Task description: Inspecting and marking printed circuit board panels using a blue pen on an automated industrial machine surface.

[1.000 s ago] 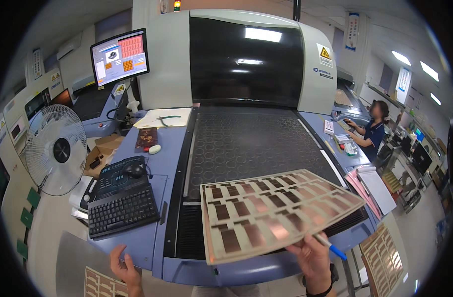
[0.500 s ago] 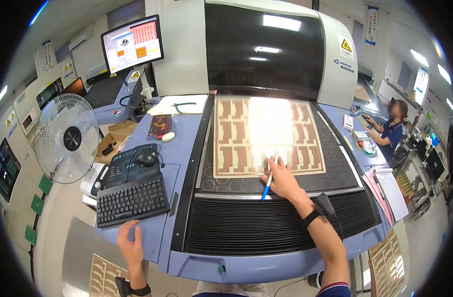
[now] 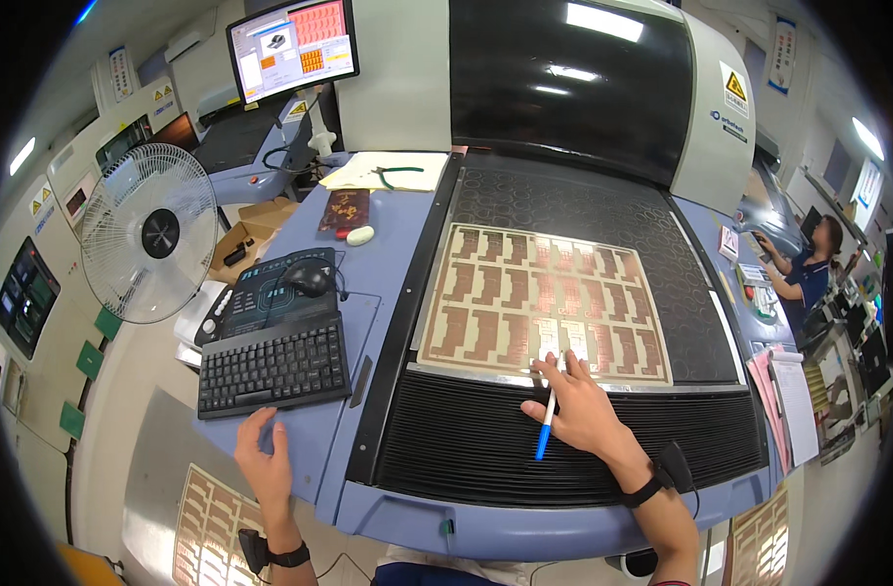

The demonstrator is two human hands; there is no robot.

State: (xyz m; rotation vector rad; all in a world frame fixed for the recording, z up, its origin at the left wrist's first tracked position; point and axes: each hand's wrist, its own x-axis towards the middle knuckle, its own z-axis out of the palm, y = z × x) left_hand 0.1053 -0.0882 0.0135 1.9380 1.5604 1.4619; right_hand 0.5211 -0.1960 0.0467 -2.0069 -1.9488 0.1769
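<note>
A flat panel [image 3: 542,305] with rows of copper-coloured shapes on a cream ground lies on the black machine bed [image 3: 695,337]. Its near edge reaches the metal strip in front of the ribbed black cover [image 3: 466,439]. The fingertips of my right hand [image 3: 585,410] rest on that near edge. Held between the fingers of the same hand is a white marker pen [image 3: 547,426], its blue end pointing down toward me. My left hand [image 3: 266,459] hovers in front of the black keyboard [image 3: 273,369], fingers loosely bent and thumb apart, with nothing in it.
Left of the bed are a mouse [image 3: 309,277], a white oval object [image 3: 359,235] and green-handled pliers [image 3: 399,178] on paper. A monitor [image 3: 292,49] and a fan [image 3: 153,232] stand beyond. To the right is a clipboard [image 3: 793,400]; a co-worker [image 3: 812,269] stands farther off.
The panel has slid toward me along the bed with my right hand on it, uncovering bed behind it. My left hand has hardly moved. The whole view has shifted a little.
</note>
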